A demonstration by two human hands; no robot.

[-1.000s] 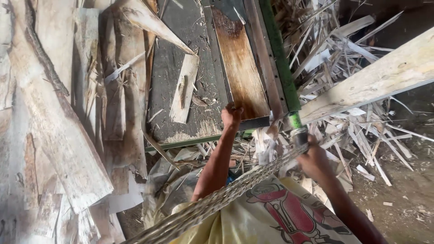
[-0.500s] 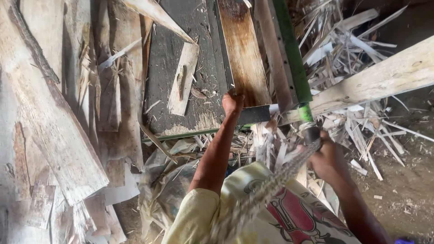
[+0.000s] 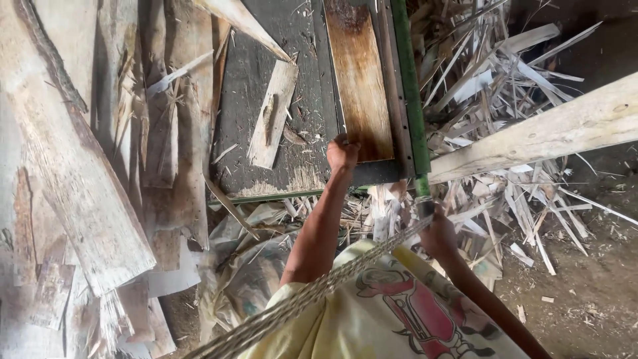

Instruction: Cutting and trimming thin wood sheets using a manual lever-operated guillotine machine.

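Closest in: a yellow shirt (image 3: 372, 319) with a red picture on it, crossed by a twisted rope (image 3: 312, 296) running up toward the right hand.

Next, the right hand (image 3: 437, 234), closed tight around the low end of the green bar (image 3: 409, 100), right where the rope meets it. Held firm like that, most likely to steady the bar or pull on it.

A little farther up, the left hand (image 3: 341, 152), fingers curled over the near corner of the brown board (image 3: 359, 80). Gripped at the edge, it seems, to keep the board flat and snug against the green bar just beside it. Board lying on the dark platform (image 3: 266, 73), long side running away from the body.

Just left of the board, a small pale wood piece (image 3: 271, 116) lying loose on the platform.

Far left, big rough planks (image 3: 73, 179) stacked side by side. Far right, one long pale beam (image 3: 545, 129) slanting across a heap of thin wood scraps (image 3: 492, 73), tossed there in a messy pile.
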